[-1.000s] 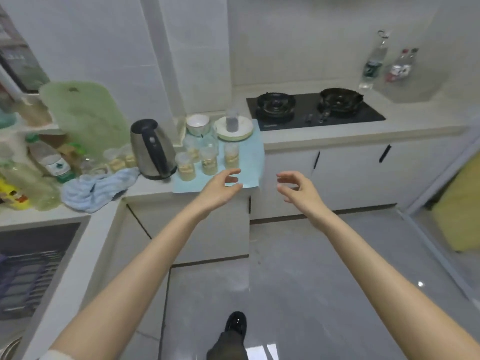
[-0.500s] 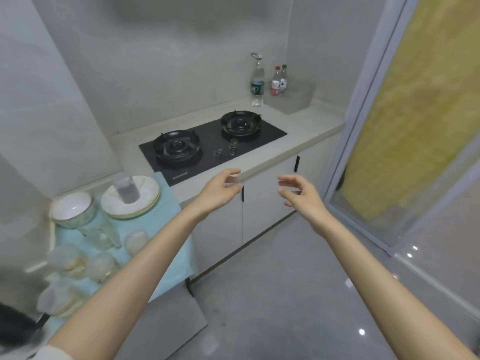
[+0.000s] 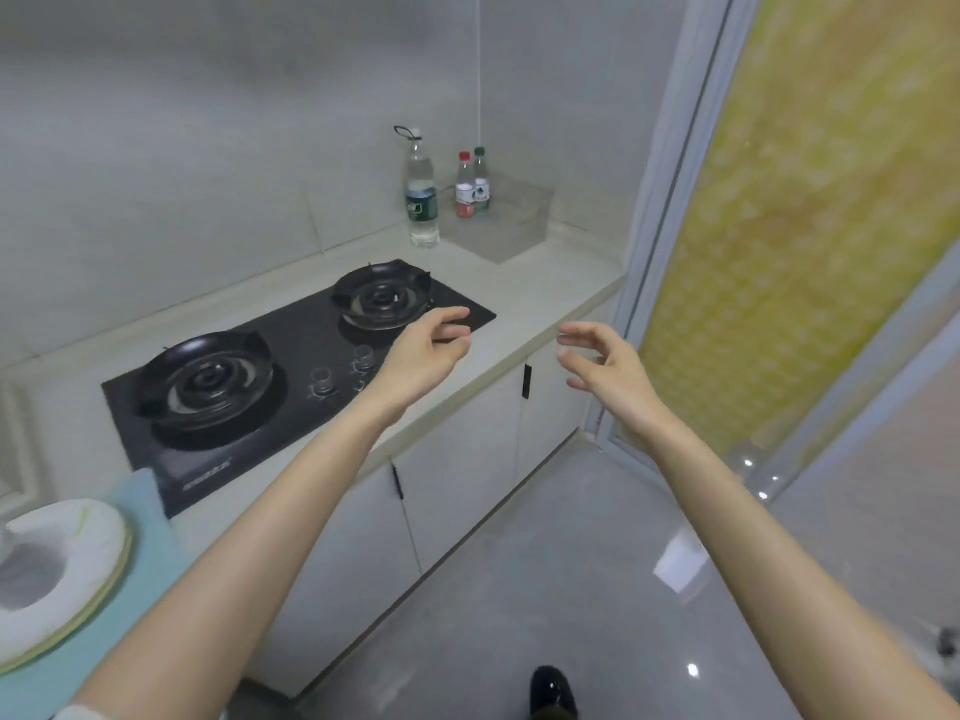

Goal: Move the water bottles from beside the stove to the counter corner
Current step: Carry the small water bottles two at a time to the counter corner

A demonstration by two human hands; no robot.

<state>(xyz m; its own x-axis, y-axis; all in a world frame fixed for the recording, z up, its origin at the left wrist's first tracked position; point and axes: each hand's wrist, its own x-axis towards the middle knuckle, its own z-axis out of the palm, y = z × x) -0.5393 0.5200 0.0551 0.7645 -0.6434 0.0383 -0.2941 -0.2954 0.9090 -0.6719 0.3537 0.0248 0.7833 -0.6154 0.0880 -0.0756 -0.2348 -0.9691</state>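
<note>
Upper centre of the frame: three water bottles stand upright at the back of the desk [image 3: 540,283], against the wall and just beyond the stove [image 3: 291,366]. The tall bottle [image 3: 422,194] has a dark label and a loop on its cap. The red-capped bottle [image 3: 465,187] and green-capped bottle [image 3: 481,181] stand touching or nearly so, at the left edge of a clear container [image 3: 519,220]. Whether they are inside it cannot be told.

Left hand [image 3: 426,350] hovers over the stove's front right corner. Right hand [image 3: 608,366] hangs off the desk edge, right of centre. Each grip is wide, fingers loosely curved, holding nothing. Both are well apart from the bottles.

Step in hand, as judged: the reach. Recommended practice:
- Take the tall bottle round its body below the label, not by the loop.
- Lift it straight before carrying it rightward.
- Take the small pair one per hand, since they are likely to knock each other.

Obstructions noted:
- The raised right burner [image 3: 382,298] lies under the left arm's likely path.
- The clear container occupies the corner and limits the setting-down space.

Elsewhere:
- Stove knobs [image 3: 324,379], centre.
- A plate [image 3: 78,553] on a blue cloth [image 3: 140,511], lower left.
- A yellow-patterned door [image 3: 779,200], right.
</note>
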